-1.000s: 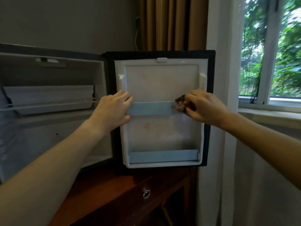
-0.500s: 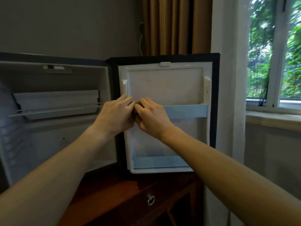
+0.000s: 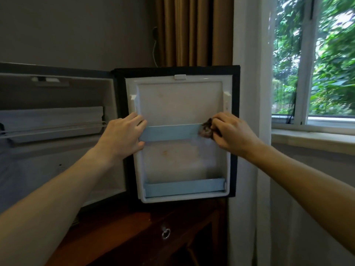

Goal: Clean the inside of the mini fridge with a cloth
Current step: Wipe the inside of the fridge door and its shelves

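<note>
The mini fridge (image 3: 57, 96) stands open on the left, its white door liner (image 3: 178, 104) facing me in the middle of the view. A pale blue upper door rail (image 3: 172, 132) crosses the liner. My left hand (image 3: 123, 137) grips the rail's left end, thumb under it. My right hand (image 3: 232, 133) pinches a small dark brown cloth (image 3: 206, 129) against the rail's right end. A second blue rail (image 3: 184, 187) runs along the door's bottom. Faint stains mark the liner.
A dark wooden cabinet (image 3: 138, 235) with a ring pull carries the fridge. A brown curtain (image 3: 192, 31) hangs behind, a white sheer curtain (image 3: 249, 112) lies right of the door, and a window with a sill (image 3: 311, 135) is at far right. A wire shelf (image 3: 53, 129) sits inside the fridge.
My right hand slid with the cloth along the upper rail, from the left end beside my left hand back to the right end. My left hand stayed on the rail's left end.
</note>
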